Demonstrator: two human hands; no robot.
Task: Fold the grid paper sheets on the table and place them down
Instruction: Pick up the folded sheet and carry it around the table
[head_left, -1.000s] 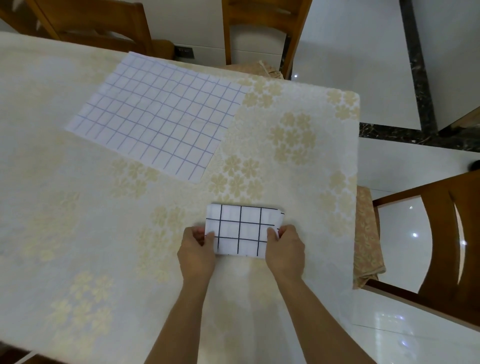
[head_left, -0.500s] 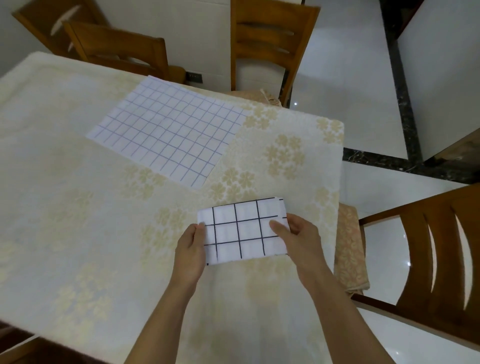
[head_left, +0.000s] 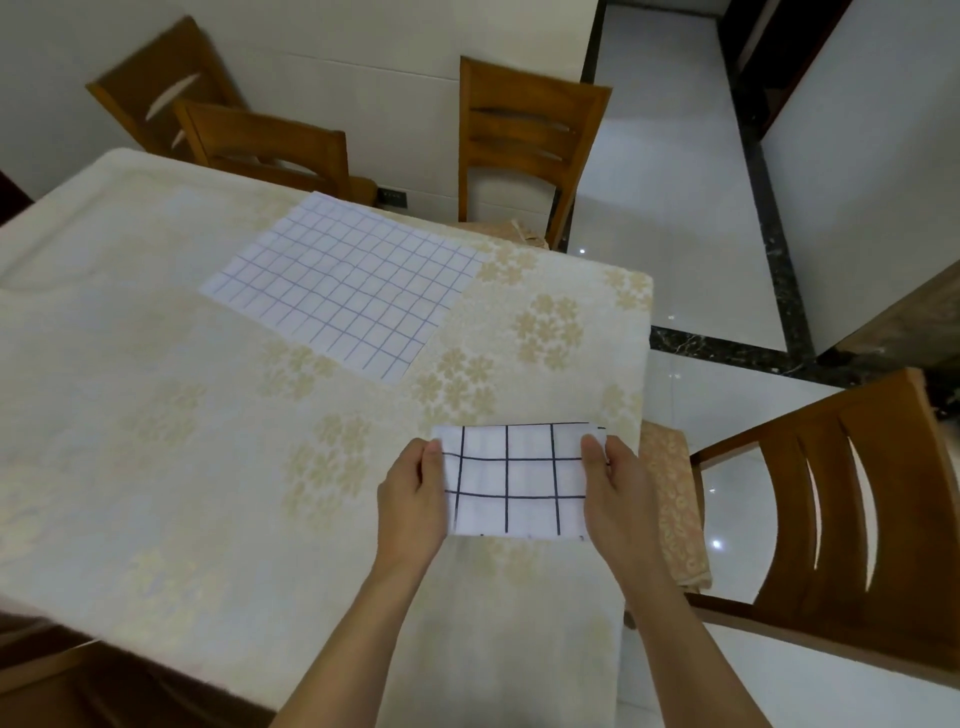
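Note:
A folded white sheet with a bold black grid (head_left: 517, 480) is held over the near right part of the table (head_left: 156, 467). My left hand (head_left: 413, 496) grips its left edge and my right hand (head_left: 615, 491) grips its right edge, thumbs on top. Farther back, a larger unfolded sheet with a fine blue grid (head_left: 345, 288) lies flat on the cream floral tablecloth, apart from both hands.
Wooden chairs stand around the table: two at the far left (head_left: 260, 140), one at the far side (head_left: 524, 140), one at the right (head_left: 852, 525). The table's right edge (head_left: 641, 395) is close to my right hand. White tiled floor lies beyond.
The folded sheet has shifted right and now sits squarer between my hands. My right hand moved from its top right corner to its right edge. The view has tilted up.

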